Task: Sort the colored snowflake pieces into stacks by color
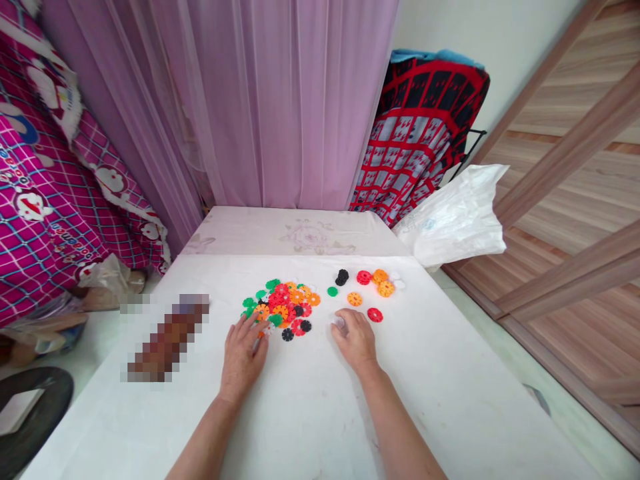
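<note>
A mixed pile of notched plastic discs (pixel 280 299), in red, orange, green, black and white, lies on the white-covered table (pixel 310 413). At the pile's near left edge rests my left hand (pixel 245 350), palm down and fingers apart, its fingertips touching the discs. My right hand (pixel 357 340) is to the right of the pile, with thumb and forefinger closed on a white disc (pixel 339 322). Beyond it are small groups sorted by colour: black discs (pixel 342 277), a green disc (pixel 333 291), red discs (pixel 364 277), orange discs (pixel 385 288) and white discs (pixel 397 280).
A single red disc (pixel 375 315) and an orange disc (pixel 355 299) lie near my right hand. On the table's left is a pixelated brownish shape. A white plastic bag (pixel 455 217) hangs at the far right corner. Purple curtains (pixel 280 100) stand behind the table.
</note>
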